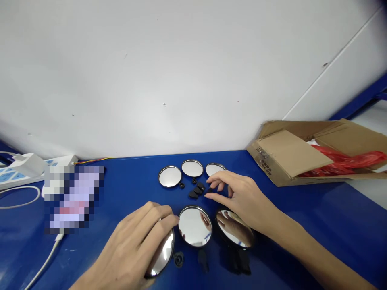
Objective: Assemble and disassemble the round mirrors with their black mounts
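Left hand (pixel 139 237) drapes over the near-left mirror (pixel 163 253), clamped or not, can't tell! Right hand (pixel 242 195), fingers parted, hovers beside the black pieces (pixel 198 190) on the table (pixel 130 181); dipping low could jolt the near-right mirror (pixel 236 228).

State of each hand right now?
Left hand: curled over a round, dark-rimmed glass mirror; firmness of grip can't be told.
Right hand: open, beside small black plastic-looking pieces.

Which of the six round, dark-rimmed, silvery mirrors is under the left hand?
The near row's leftmost mirror; only its face is largely covered by the left hand.
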A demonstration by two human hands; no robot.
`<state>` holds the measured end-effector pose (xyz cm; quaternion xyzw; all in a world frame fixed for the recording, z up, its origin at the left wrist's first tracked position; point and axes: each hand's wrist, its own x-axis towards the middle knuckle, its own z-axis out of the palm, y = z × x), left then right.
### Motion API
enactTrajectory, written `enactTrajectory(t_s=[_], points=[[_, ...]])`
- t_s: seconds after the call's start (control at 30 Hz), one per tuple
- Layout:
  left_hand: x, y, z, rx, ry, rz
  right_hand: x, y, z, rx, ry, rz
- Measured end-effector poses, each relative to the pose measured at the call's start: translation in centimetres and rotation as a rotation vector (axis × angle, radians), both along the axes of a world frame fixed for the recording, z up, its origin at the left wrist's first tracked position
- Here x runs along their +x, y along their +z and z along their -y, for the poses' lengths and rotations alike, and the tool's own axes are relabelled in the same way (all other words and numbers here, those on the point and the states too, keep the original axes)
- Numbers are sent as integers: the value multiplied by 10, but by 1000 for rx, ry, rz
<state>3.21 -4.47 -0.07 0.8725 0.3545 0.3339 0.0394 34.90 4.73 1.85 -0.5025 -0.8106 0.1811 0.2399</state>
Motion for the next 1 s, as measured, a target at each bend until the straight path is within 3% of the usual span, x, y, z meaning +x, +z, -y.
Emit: enactTrajectory(t_s=[0.13, 0.23, 0.3, 0.43, 0.5, 0.57, 0.67, 0.77, 0.83, 0.93, 1.0], points=[[1, 0, 2, -135, 55, 129, -9, 15, 13, 84, 89, -142], [6, 5, 5, -234, 61, 242, -21, 30, 35, 72, 380, -208], [11, 9, 7, -300, 52, 316, -30, 35, 52, 155, 540, -201], [19, 15, 14, -485, 50, 424, -44, 28, 78, 262, 552, -232], [20, 15, 16, -524, -15, 429, -48, 18, 83, 280, 500, -267], [21, 12, 16, -533, -64, 425, -49, 11, 84, 387, 562, -342], [21, 6, 14, -461, 12, 439, -45, 14, 79, 505, 482, -318], [21, 1, 10, -404, 221, 424, -32, 28, 66, 593, 295, -136], [21, 0, 7, -443, 333, 426, -19, 34, 50, 701, 93, -13], [21, 2, 3, -503, 381, 453, -1, 26, 21, 750, -107, 140], [20, 3, 2, -511, 381, 439, 8, 16, 6, 697, -105, 189]])
